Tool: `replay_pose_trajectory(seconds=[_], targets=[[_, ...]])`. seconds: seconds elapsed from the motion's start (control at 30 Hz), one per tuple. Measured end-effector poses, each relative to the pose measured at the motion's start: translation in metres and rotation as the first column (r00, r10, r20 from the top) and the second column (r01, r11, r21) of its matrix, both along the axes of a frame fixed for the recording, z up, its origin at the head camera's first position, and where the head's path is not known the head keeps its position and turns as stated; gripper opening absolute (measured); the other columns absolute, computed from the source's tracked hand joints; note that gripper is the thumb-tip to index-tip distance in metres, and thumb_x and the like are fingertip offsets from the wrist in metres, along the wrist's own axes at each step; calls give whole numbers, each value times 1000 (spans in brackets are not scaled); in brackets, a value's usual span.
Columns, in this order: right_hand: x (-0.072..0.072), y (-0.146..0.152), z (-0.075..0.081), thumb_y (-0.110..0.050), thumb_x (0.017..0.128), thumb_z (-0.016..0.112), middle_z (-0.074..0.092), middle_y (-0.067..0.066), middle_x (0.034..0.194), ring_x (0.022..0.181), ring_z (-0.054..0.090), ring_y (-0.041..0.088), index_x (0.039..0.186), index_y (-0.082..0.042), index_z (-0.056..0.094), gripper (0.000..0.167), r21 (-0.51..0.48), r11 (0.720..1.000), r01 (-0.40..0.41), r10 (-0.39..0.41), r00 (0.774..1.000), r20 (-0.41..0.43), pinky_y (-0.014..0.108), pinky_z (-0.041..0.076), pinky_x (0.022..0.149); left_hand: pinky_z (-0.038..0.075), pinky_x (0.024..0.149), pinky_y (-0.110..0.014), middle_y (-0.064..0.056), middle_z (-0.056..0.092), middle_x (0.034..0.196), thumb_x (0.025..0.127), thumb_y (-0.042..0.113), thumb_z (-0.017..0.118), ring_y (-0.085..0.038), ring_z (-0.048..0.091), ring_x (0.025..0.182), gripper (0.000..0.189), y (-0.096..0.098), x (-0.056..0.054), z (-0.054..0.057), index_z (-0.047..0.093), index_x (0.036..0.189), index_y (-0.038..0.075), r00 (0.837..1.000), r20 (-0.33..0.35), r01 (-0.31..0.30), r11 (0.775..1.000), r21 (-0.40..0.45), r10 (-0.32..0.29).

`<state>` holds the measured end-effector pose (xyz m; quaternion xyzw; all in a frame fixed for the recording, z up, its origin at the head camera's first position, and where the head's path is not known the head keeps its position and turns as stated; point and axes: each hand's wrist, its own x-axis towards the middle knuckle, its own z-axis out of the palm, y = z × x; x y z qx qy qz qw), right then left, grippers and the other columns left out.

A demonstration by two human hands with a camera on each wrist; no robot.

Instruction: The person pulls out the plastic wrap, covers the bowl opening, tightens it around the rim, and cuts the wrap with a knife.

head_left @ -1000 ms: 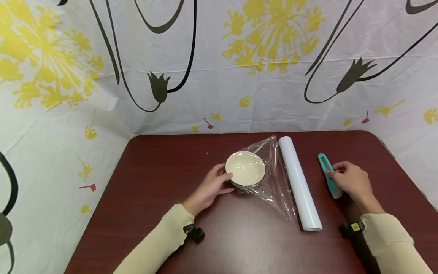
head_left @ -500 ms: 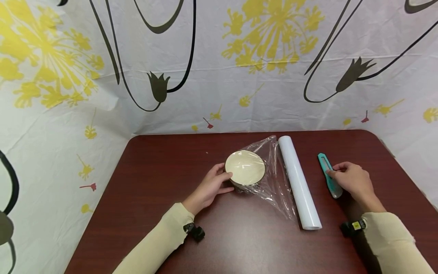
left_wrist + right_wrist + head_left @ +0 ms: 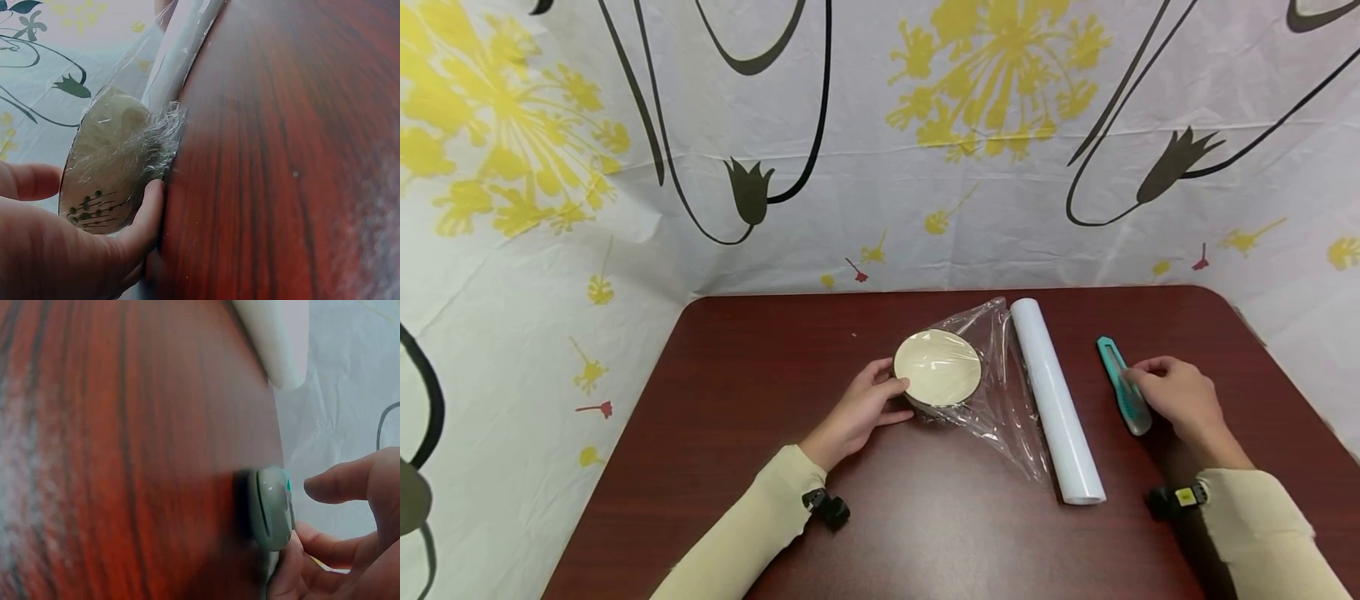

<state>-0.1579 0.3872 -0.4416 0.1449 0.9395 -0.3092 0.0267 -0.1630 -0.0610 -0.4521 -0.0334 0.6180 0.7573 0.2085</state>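
Observation:
A cream bowl (image 3: 937, 367) covered in clear plastic wrap (image 3: 1000, 400) sits at the middle of the table. My left hand (image 3: 861, 408) grips its left side, thumb at the rim and fingers along the outer wall. Dark green sprigs decorate that wall in the left wrist view, where crinkled film bunches near the base. To the right lies a teal utility knife (image 3: 1123, 386) with a grey end (image 3: 270, 506). My right hand (image 3: 1176, 398) is beside it, thumb lifted away from the knife and the other fingers relaxed low along its far side in the right wrist view.
A long white roll (image 3: 1058, 400) lies between bowl and knife, and the loose wrap reaches its left side. The dark red wooden table (image 3: 760, 358) ends at a white patterned cloth (image 3: 865, 150) behind. Black cameras (image 3: 826, 508) are strapped to both wrists.
My right hand has drawn slightly to the right, its thumb coming off the knife, which stays on the table. My left hand and the bowl have kept their place.

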Motion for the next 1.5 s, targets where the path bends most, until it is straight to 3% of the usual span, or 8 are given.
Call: replay_pose_trajectory(seconds=[0.23, 0.4, 0.57, 0.77, 0.97, 1.1, 1.3, 1.5], targets=[[3, -18, 21, -44, 111, 58, 64, 30, 125, 106, 57, 41, 134, 5, 62, 54, 1, 1000, -2, 2, 994, -109, 40, 47, 75, 62, 101, -56, -30, 47, 159, 108, 9, 61, -36, 61, 131, 64, 0, 0, 0, 34, 164, -6, 1000, -3, -4, 1000, 5, 4], [0, -47, 44, -40, 112, 59, 67, 22, 119, 98, 57, 31, 132, 1, 65, 46, 14, 995, -100, 101, 978, -184, 37, 46, 71, 62, 101, -57, -30, 48, 158, 109, 10, 61, -36, 60, 131, 64, 0, 0, 1, 33, 164, -6, 1000, -3, -11, 1000, 5, 11], [-5, -74, 60, -32, 110, 65, 70, 17, 114, 93, 61, 30, 129, -1, 67, 36, 33, 980, -194, 197, 954, -226, 39, 46, 71, 61, 102, -58, -30, 47, 159, 109, 10, 61, -38, 59, 134, 66, 1, 0, 1, 32, 165, -5, 1000, 7, -20, 1000, 13, 20], [-8, -108, 72, -21, 104, 74, 79, 11, 107, 96, 71, 31, 123, -6, 74, 24, 79, 936, -343, 352, 903, -248, 43, 51, 77, 61, 103, -59, -29, 47, 160, 109, 11, 62, -40, 60, 134, 67, 1, 0, 1, 32, 166, -4, 1000, 10, -26, 1000, 16, 26], [2, -136, 76, -16, 99, 80, 79, -2, 93, 79, 70, 16, 109, -11, 79, 10, 56, 866, -497, 498, 848, -179, 35, 53, 66, 61, 103, -59, -27, 46, 161, 109, 13, 63, -39, 62, 133, 69, 1, -1, 0, 31, 168, 0, 1000, 10, -25, 1000, 15, 25], [11, -146, 74, -26, 98, 84, 79, -1, 96, 76, 69, 12, 111, -8, 79, 23, 53, 826, -561, 563, 821, -94, 34, 54, 63, 61, 103, -59, -27, 46, 161, 108, 13, 63, -39, 61, 134, 69, 1, -1, 2, 31, 168, 0, 999, 13, -30, 999, 14, 30], [17, -157, 68, -45, 91, 89, 79, 5, 101, 83, 72, 18, 118, 1, 77, 54, 62, 809, -584, 584, 811, 33, 40, 59, 67, 61, 103, -60, -28, 45, 161, 108, 13, 64, -41, 59, 137, 69, 0, 0, 4, 31, 167, -1, 999, 19, -42, 999, 17, 42], [15, -165, 59, -38, 82, 95, 79, 3, 94, 85, 74, 21, 118, 4, 76, 58, 95, 801, -591, 581, 806, 115, 46, 62, 70, 61, 102, -59, -28, 46, 161, 108, 13, 63, -41, 58, 138, 68, 1, -1, 3, 33, 167, -1, 999, 23, -45, 999, 12, 44]])
